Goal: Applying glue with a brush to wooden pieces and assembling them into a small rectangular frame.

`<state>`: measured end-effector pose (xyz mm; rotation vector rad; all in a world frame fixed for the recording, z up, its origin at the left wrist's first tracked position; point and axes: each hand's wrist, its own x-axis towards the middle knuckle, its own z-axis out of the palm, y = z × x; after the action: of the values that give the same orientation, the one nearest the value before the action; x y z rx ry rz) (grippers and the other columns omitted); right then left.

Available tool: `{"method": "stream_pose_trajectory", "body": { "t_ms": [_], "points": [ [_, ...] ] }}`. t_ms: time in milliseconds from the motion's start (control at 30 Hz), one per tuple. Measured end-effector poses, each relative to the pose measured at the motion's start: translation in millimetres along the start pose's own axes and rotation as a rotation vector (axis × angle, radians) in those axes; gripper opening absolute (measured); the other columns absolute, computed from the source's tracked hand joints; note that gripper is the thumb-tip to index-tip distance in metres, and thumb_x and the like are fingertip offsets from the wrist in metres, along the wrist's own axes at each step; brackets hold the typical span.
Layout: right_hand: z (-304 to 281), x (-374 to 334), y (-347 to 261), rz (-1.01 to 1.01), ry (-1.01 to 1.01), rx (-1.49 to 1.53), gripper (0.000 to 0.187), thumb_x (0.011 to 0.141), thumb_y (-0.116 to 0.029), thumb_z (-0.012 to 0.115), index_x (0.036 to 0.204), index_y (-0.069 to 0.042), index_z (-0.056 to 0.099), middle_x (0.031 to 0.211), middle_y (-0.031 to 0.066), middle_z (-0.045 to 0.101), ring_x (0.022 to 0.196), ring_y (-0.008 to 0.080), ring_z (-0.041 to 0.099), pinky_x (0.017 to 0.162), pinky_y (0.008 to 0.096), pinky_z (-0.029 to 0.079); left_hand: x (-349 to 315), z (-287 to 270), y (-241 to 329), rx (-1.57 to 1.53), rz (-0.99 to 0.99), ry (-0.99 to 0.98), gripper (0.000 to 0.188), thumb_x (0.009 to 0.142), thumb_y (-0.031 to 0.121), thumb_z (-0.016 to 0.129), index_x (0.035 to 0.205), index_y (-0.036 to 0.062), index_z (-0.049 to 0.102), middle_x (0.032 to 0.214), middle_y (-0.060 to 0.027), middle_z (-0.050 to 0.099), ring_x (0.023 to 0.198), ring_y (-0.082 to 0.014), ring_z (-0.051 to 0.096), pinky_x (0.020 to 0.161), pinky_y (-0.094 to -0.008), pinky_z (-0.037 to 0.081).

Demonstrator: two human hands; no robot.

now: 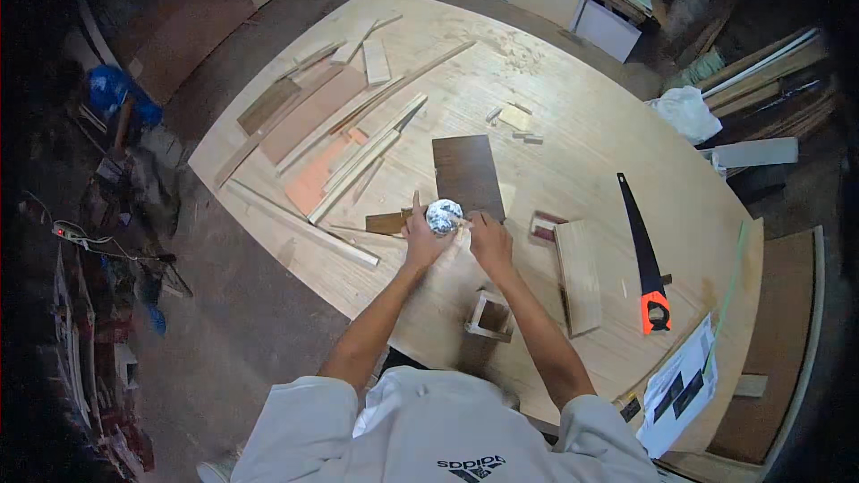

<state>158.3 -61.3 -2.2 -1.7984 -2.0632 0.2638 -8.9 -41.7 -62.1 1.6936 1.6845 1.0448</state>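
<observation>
My left hand (422, 240) is wrapped around the near left side of a small round container (444, 215) with a shiny silver-white top, its index finger pointing up. My right hand (490, 240) is closed at the container's right edge. Its fingertips pinch something small and pale that I cannot make out. Just beyond both hands lies a flat dark brown board (467, 170). A short brown wood strip (385, 224) sits to the left of my left hand. Nearer to me, below my right hand, stands a small open wooden box frame (490, 315).
A handsaw (638, 237) with an orange handle lies at right. Beside my right forearm are a pale wood panel (580, 277) and a small reddish frame (543, 225). Wood strips (362, 161) cover the table's left. Printed sheets (678, 389) rest at the near right edge.
</observation>
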Motion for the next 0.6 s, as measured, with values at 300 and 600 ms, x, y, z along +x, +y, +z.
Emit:
{"method": "stream_pose_trajectory", "body": {
  "t_ms": [300, 600],
  "points": [
    [-5, 12, -15, -0.076, 0.074, -0.217, 0.031, 0.08, -0.005, 0.061, 0.11, -0.01, 0.063, 0.101, 0.0087, 0.065, 0.095, 0.0305, 0.064, 0.079, 0.0438, 0.05, 3, 3, -9, -0.135, 0.021, -0.033, 0.127, 0.067, 0.033, 0.089, 0.159, 0.0033, 0.005, 0.134, -0.0191, 0.055, 0.127, -0.0342, 0.051, 0.11, -0.0505, 0.026],
    [1, 16, -19, -0.115, 0.08, -0.225, 0.021, 0.083, -0.008, 0.061, 0.103, -0.009, 0.063, 0.094, 0.0087, 0.064, 0.09, 0.0294, 0.064, 0.079, 0.0432, 0.051, 14, -3, 2, -0.101, 0.035, -0.061, 0.126, 0.068, 0.027, 0.088, 0.159, 0.0052, 0.004, 0.135, -0.0176, 0.056, 0.126, -0.0339, 0.052, 0.108, -0.0524, 0.026]
  ]
}}
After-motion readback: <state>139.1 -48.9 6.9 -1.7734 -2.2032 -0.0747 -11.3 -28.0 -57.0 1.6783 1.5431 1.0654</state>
